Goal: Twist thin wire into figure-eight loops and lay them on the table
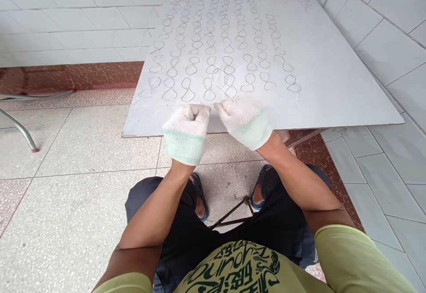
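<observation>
Both hands wear white knit gloves and meet above the near edge of a white board [333,76]. My left hand [187,129] is closed into a fist. My right hand [244,120] is closed too, its fingertips touching the left fist. Between them a thin wire [208,105] shows as a short strand pinched by both hands. Beyond the hands, several rows of figure-eight wire loops [219,49] lie flat on the board.
The board rests on a low metal frame [299,138] in a corner of white tiled walls [382,40]. A metal leg with a red foot [25,135] stands at the left on the terrazzo floor. A thin metal rod [233,211] lies between my sandalled feet.
</observation>
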The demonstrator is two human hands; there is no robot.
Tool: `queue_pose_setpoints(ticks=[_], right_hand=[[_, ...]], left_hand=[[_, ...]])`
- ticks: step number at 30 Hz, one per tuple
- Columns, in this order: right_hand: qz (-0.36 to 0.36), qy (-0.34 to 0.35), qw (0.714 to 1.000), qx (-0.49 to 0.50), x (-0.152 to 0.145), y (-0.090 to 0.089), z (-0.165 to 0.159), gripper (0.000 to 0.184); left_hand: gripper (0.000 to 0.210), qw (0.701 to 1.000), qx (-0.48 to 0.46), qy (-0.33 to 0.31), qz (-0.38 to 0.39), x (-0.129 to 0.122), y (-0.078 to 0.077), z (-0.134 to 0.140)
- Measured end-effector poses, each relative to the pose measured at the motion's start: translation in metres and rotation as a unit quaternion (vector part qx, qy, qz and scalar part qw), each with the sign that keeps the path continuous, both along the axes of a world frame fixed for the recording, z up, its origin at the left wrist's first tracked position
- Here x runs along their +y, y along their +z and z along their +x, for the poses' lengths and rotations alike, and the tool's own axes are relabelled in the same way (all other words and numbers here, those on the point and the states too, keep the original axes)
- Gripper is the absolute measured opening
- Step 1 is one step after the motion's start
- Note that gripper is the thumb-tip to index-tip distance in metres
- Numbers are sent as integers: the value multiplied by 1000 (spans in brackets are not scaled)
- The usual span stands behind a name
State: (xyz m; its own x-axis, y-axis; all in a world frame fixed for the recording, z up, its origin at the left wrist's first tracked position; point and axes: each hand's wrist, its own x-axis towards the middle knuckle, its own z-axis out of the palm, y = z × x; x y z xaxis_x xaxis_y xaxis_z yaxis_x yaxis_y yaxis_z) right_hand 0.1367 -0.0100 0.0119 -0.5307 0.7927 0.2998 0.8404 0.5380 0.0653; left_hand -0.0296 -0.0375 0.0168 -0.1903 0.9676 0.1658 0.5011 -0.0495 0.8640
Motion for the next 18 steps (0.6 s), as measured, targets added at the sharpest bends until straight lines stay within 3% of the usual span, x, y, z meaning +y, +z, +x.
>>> queue_pose_setpoints(ticks=[4, 12, 18], right_hand=[[10, -21, 1000, 12, -3, -2, -7, 60], [50, -58, 990, 118, 1, -33, -22, 55], [21, -37, 996, 76, 2, -16, -12, 61]], left_hand=[[30, 998, -6, 54, 35, 0, -11, 7], [24, 994, -16, 74, 75, 0, -18, 13], [21, 999, -33, 4, 38, 12, -12, -4]])
